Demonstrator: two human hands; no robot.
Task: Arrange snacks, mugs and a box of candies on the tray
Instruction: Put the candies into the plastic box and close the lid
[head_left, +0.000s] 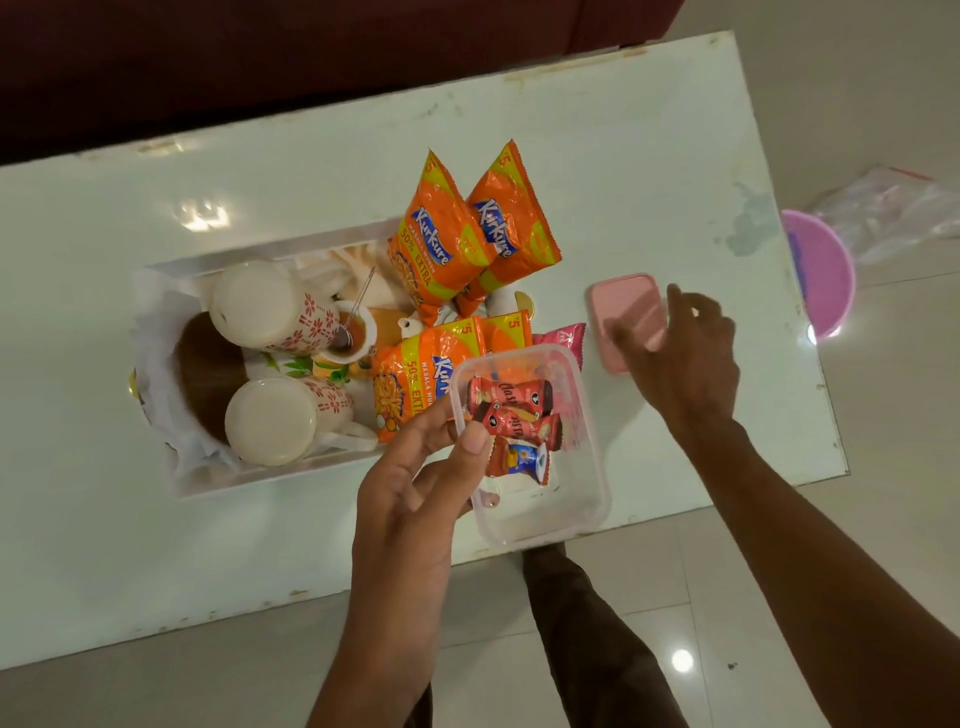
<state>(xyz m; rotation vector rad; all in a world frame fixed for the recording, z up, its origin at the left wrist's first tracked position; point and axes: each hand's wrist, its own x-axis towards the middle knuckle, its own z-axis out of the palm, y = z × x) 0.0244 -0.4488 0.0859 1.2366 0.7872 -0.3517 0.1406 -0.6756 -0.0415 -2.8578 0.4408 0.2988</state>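
Head view, looking down: pinching the clear candy box (540, 509) by its left wall with the left hand (410, 493), pressing the thumb on the inner face of that wall and curling the fingers (428, 423) outside and beneath it, one fingertip showing through the plastic. Holding the box over the near edge of the table (623, 156), just beside the right end of the tray (182, 486), with red-wrapped candies (511, 415) lying in its far half, next to the thumb. Reaching the right hand (685, 364) over the pink lid (623, 306) lying flat near the table's right edge, spreading its fingers loosely across the lid's near-right corner, gripping nothing; contact too blurred to tell. Showing two mugs (270, 306) on their sides in the tray's left half and orange Kurkure packs (441, 244) piled at its right end.
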